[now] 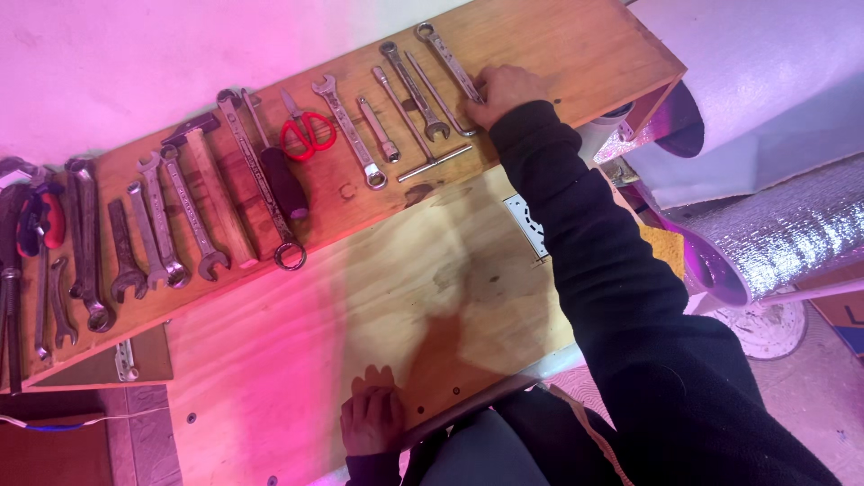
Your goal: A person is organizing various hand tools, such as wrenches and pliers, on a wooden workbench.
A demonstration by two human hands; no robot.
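A pale wall (135, 63) runs behind a plywood bench (297, 351), with a raised wooden shelf (576, 45) along its back edge. Tools lie in a row on the shelf. At the far left end are dark pliers with a red grip (49, 220) and several rusty spanners (85, 243). Next come a hammer (211, 193), a long ring spanner (261, 184), a black-handled screwdriver (281, 180) and red scissors (306, 133). More spanners and a T-bar (423, 135) follow toward the right end.

The right hand (504, 93), in a black sleeve, reaches to the shelf's right end. It rests on the lower end of the last spanner (447, 56) in the row, fingers curled over it. Whether they actually grasp it or only press on it cannot be told. That spanner lies flat on the shelf, its ring end pointing toward the wall, just beside a second slim spanner (412, 88).

The left hand (371, 418) lies at the bench's near edge, fingers bent loosely on the bare wood, holding nothing.

Off the bench's right end lie rolls of silvery insulation (792, 225).
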